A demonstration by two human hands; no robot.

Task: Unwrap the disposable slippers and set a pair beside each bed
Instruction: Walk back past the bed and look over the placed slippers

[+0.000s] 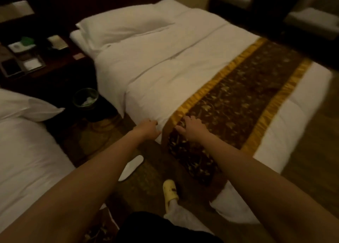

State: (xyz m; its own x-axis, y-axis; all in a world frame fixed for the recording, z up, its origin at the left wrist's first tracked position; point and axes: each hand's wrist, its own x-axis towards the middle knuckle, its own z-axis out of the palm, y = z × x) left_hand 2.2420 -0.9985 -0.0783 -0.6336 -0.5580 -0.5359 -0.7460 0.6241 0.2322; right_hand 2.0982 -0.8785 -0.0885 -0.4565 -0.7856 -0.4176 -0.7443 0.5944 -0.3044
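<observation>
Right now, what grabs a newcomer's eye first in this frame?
The brown-and-gold runner across the right bed, with both hands at that bed's near edge: the left hand pinches the white duvet, the right hand lies spread on the runner. On the carpet between the beds lies a white slipper, partly hidden by the left arm; a bin stands by the nightstand.

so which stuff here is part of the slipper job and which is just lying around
Job:
white slipper on the floor between the beds
right bed
left bed
left hand
right hand

Lying about:
waste bin
nightstand clutter
bed runner
armchairs
</observation>
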